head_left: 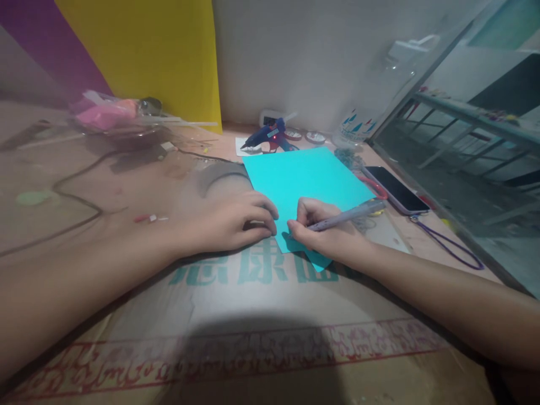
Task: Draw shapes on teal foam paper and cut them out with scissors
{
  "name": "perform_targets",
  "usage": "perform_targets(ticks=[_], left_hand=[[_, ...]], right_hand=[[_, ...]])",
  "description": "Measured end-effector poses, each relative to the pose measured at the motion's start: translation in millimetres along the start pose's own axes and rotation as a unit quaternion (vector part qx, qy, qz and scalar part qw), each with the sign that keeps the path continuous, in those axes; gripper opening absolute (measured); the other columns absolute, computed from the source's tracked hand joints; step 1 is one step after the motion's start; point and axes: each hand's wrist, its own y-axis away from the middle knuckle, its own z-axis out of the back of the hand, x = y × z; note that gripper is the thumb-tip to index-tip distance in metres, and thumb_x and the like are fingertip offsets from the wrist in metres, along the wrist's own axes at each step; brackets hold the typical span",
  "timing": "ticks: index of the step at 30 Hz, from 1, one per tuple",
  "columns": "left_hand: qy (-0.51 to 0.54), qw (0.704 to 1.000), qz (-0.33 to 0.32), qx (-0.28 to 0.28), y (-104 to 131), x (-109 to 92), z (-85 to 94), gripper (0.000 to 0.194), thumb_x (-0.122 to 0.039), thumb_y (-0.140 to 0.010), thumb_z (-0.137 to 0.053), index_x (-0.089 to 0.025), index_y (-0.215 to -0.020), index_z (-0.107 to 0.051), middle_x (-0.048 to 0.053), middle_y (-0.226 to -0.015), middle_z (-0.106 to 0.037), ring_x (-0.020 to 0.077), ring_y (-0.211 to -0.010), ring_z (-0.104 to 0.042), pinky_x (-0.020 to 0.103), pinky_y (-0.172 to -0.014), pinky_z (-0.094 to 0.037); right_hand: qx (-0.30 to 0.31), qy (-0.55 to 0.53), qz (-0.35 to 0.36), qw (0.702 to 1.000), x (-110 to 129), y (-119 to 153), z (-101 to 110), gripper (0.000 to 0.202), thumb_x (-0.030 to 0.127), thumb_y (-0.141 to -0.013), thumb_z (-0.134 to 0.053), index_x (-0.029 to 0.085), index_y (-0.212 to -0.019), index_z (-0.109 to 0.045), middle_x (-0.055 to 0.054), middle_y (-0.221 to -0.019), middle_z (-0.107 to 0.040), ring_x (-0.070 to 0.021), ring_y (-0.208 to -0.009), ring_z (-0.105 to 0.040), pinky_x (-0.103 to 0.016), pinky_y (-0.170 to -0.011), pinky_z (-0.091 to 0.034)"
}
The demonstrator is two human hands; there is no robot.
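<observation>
A bright turquoise sheet of paper (pixel 304 174) lies at an angle on the cardboard surface, with a corner of turquoise paper jutting out below its near edge. My right hand (pixel 323 225) is closed around a pale grey pen (pixel 348 215), writing end down at the paper's near part; the tip itself is hidden by my fingers. At the sheet's left edge rests my left hand (pixel 242 222), fingers loosely bent and apart, fingertips touching the paper's border, nothing held. Part of a red-handled tool (pixel 375 187), perhaps scissors, shows beyond the sheet's right side.
A blue glue gun (pixel 268 136) with a red light stands behind the paper. To the right lie a phone (pixel 396 188) and its purple strap (pixel 449 242); a clear plastic bottle (pixel 356 121) is behind. Plastic-wrapped pink material (pixel 107 115) and a dark cable (pixel 78 194) are left.
</observation>
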Motion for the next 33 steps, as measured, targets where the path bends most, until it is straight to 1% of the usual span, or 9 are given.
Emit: perform_targets(ticks=[11,16,18,22,26,30,33], left_hand=[[-0.001,1.0,-0.002,-0.003,-0.3,0.8,-0.9,0.019,-0.024,-0.098,-0.057,-0.02,-0.096,-0.075,0.008,-0.114,-0.07,0.0209,-0.105,-0.065,0.036,-0.096,-0.048],[-0.001,1.0,0.001,0.001,-0.9,0.1,-0.5,0.021,-0.025,-0.099,-0.056,-0.019,-0.098,-0.075,0.009,-0.115,-0.07,0.0216,-0.105,-0.065,0.036,-0.096,-0.048],[-0.001,1.0,0.002,0.002,-1.2,-0.4,-0.3,0.02,-0.025,-0.099,-0.056,-0.019,-0.098,-0.075,0.01,-0.115,-0.07,0.0218,-0.105,-0.065,0.036,-0.095,-0.048],[-0.001,1.0,0.003,0.002,-1.1,-0.6,-0.6,0.019,-0.024,-0.099,-0.056,-0.019,-0.096,-0.074,0.009,-0.114,-0.07,0.0217,-0.105,-0.065,0.036,-0.095,-0.048],[-0.003,1.0,0.0,0.001,-0.5,-0.2,-0.8,0.021,-0.025,-0.1,-0.055,-0.018,-0.098,-0.075,0.01,-0.114,-0.07,0.0216,-0.105,-0.065,0.036,-0.095,-0.048],[-0.001,1.0,0.0,0.003,-0.3,-0.5,-0.4,0.021,-0.025,-0.099,-0.055,-0.018,-0.098,-0.075,0.01,-0.114,-0.07,0.0218,-0.105,-0.065,0.036,-0.095,-0.048],[0.001,1.0,0.002,0.004,-0.2,-0.6,-0.2,0.021,-0.026,-0.1,-0.055,-0.019,-0.097,-0.075,0.009,-0.115,-0.07,0.0216,-0.106,-0.065,0.036,-0.096,-0.048]], right_hand=[[0.005,0.027,-0.004,1.0,-1.3,-1.0,-1.3,0.029,0.035,-0.084,-0.062,0.024,-0.066,-0.042,0.006,-0.054,-0.045,-0.0103,-0.05,-0.04,-0.026,-0.048,-0.027],[0.008,0.015,-0.02,1.0,0.4,-0.2,-1.8,0.033,0.039,-0.084,-0.066,0.023,-0.066,-0.044,0.006,-0.053,-0.048,-0.0099,-0.049,-0.04,-0.025,-0.046,-0.026],[0.017,0.003,-0.028,0.999,1.0,0.3,-1.8,0.034,0.041,-0.084,-0.068,0.023,-0.067,-0.045,0.006,-0.052,-0.05,-0.0096,-0.048,-0.041,-0.024,-0.045,-0.026],[0.052,-0.041,-0.038,0.997,2.3,0.2,-0.9,0.033,0.042,-0.084,-0.069,0.023,-0.069,-0.046,0.006,-0.049,-0.053,-0.0097,-0.045,-0.044,-0.023,-0.044,-0.027],[0.072,-0.049,-0.037,0.996,3.3,-0.8,0.3,0.03,0.036,-0.085,-0.067,0.023,-0.069,-0.045,0.006,-0.049,-0.053,-0.0094,-0.044,-0.044,-0.023,-0.043,-0.027],[0.065,-0.036,-0.009,0.997,2.7,-1.5,1.7,0.029,0.029,-0.083,-0.064,0.023,-0.065,-0.043,0.007,-0.052,-0.046,-0.008,-0.047,-0.038,-0.024,-0.046,-0.025],[0.055,-0.021,0.005,0.998,2.3,-1.8,2.8,0.028,0.026,-0.081,-0.063,0.023,-0.063,-0.042,0.007,-0.054,-0.042,-0.0087,-0.051,-0.037,-0.025,-0.047,-0.025]])
